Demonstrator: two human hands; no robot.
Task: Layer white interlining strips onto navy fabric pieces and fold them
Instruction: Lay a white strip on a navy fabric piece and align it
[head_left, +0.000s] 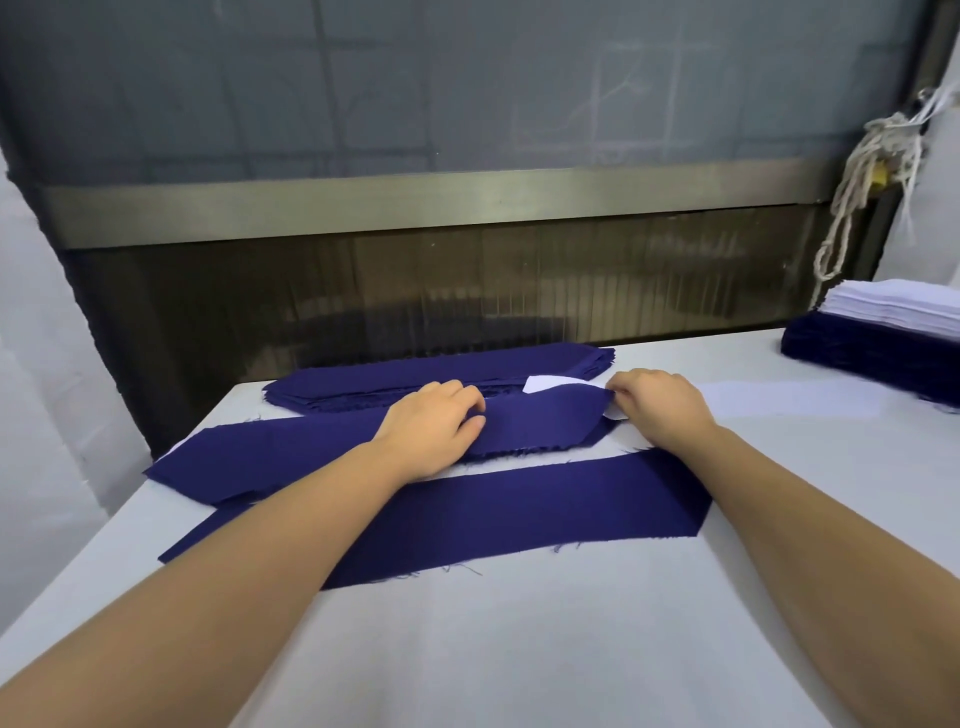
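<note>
Head view, entry one: what do we list for the hands?

We list the left hand (436, 426) at the middle of a navy piece (540, 421), fingers curled over its raised fold and gripping it. The right hand (660, 402) is at the piece's right tip, fingers bent and pinching the cloth there.

Entry two, the white strip?

We see the white strip (543, 383) only in part: one corner shows behind the fold, and another bit shows under the right hand. The rest lies hidden beneath the navy.

And where does that piece lie?

Across the middle of the surface (519, 649), its left half flat and its right half lifted and turned over.

Other cloth we count?

A second navy length (509, 509) lies flat just nearer us, under both forearms. A low navy stack (441, 371) sits just behind the hands. A loose white sheet (795, 402) lies flat to the right of the right hand. At the far right edge, a white pile (893, 304) rests on a navy pile (872, 351).

Fixtures?

A metal bar (415, 202) runs along the back, and a knotted cord (862, 182) hangs at the right.
</note>
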